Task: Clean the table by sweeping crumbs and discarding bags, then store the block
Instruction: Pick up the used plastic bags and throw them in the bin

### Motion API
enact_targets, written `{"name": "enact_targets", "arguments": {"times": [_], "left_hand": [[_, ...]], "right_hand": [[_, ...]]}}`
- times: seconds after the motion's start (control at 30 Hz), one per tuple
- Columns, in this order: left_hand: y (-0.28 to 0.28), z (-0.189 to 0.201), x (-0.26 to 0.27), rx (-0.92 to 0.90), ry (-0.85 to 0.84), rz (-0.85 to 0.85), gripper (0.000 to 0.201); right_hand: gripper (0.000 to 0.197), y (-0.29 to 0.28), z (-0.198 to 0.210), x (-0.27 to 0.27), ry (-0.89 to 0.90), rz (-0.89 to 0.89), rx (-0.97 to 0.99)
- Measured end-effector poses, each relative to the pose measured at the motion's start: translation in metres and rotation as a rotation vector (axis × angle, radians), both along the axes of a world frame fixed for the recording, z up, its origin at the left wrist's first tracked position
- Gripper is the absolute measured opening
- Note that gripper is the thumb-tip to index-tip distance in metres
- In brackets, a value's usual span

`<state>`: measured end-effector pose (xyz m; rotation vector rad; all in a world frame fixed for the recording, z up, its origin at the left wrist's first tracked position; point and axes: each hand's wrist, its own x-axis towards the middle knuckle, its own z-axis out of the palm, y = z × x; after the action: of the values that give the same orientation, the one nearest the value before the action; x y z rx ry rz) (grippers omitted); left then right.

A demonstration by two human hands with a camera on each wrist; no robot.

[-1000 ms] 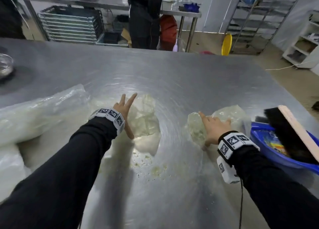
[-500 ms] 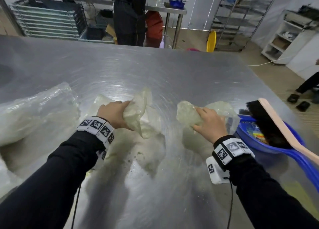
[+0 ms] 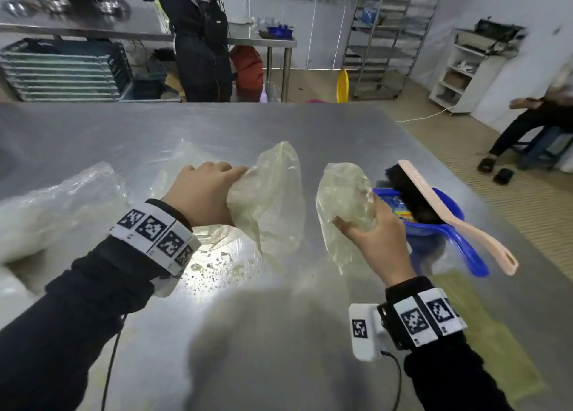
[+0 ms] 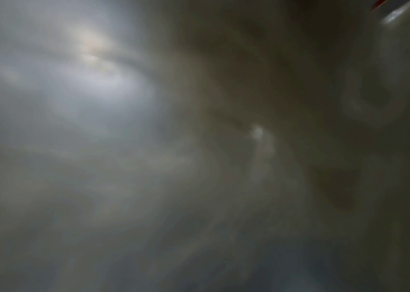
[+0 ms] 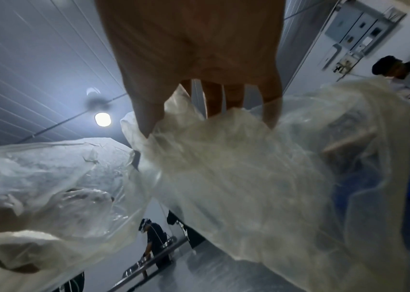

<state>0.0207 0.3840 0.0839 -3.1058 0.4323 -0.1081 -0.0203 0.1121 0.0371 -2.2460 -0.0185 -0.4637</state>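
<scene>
My left hand (image 3: 207, 190) grips a crumpled clear plastic bag (image 3: 273, 200) and holds it above the steel table (image 3: 279, 333). My right hand (image 3: 375, 237) grips a second clear bag (image 3: 344, 200) a little to the right, also lifted. In the right wrist view my fingers (image 5: 146, 116) curl into that bag (image 5: 236, 177), and the other bag (image 5: 49, 177) shows at the left. Crumbs (image 3: 214, 268) lie on the table below my left wrist. A brush (image 3: 434, 200) with black bristles and a pale handle rests in a blue dustpan (image 3: 452, 234) at the right. The left wrist view is a grey blur.
A large clear bag with a whitish mass (image 3: 46, 212) lies at the table's left edge. Beyond the table stand a person (image 3: 198, 38), a second steel table (image 3: 93, 26), stacked trays (image 3: 62, 69) and a wire rack (image 3: 393, 32). Another person (image 3: 533, 116) sits at the far right.
Both hands went from lying flat on the bags to gripping them, then lifted them off the table. The crumbs under the left bag are now uncovered.
</scene>
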Motion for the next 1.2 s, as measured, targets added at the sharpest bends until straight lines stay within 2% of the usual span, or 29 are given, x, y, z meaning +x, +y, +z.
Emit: {"name": "enact_targets", "arguments": {"times": [0.27,0.43,0.5,0.57,0.63,0.7,0.83,0.9,0.97,1.03,1.1,1.13,1.2], "left_hand": [[-0.084,0.013,-0.095,-0.012,0.051,-0.129,0.101],[-0.161,0.000,-0.178,-0.075,0.155,-0.266,0.094],[-0.201,-0.010,-0.208,-0.114,0.221,-0.351,0.092],[-0.247,-0.025,-0.231,-0.153,0.289,-0.473,0.099],[-0.293,-0.043,-0.250,-0.201,0.322,-0.585,0.112],[-0.340,-0.061,-0.270,-0.198,0.370,-0.653,0.114],[-0.427,-0.119,-0.293,-0.178,0.518,-0.659,0.088],[-0.464,-0.155,-0.302,-0.191,0.587,-0.629,0.088],[-0.494,-0.188,-0.317,-0.288,0.664,-0.591,0.079],[-0.519,-0.221,-0.331,-0.418,0.729,-0.481,0.065],[-0.548,-0.254,-0.350,-0.530,0.817,-0.365,0.040],[-0.560,-0.277,-0.357,-0.566,0.857,-0.329,0.025],[-0.581,-0.318,-0.371,-0.652,0.921,-0.201,0.017]], "right_hand": [[0.066,-0.074,0.000,-0.130,-0.010,-0.064,0.182],[0.066,-0.143,-0.013,-0.236,0.020,-0.169,0.240],[0.061,-0.174,-0.022,-0.280,0.028,-0.256,0.224],[0.049,-0.205,-0.033,-0.322,0.046,-0.366,0.214],[0.034,-0.233,-0.044,-0.363,0.083,-0.489,0.267],[0.030,-0.259,-0.055,-0.399,0.090,-0.603,0.344],[0.044,-0.299,-0.084,-0.454,0.098,-0.808,0.449],[0.047,-0.317,-0.108,-0.473,0.099,-0.901,0.475],[0.042,-0.331,-0.137,-0.489,0.122,-0.983,0.502],[0.036,-0.342,-0.169,-0.499,0.122,-1.060,0.542],[0.034,-0.355,-0.210,-0.505,0.111,-1.150,0.588],[0.036,-0.360,-0.232,-0.507,0.116,-1.190,0.614],[0.045,-0.368,-0.279,-0.509,0.128,-1.286,0.694]]}}
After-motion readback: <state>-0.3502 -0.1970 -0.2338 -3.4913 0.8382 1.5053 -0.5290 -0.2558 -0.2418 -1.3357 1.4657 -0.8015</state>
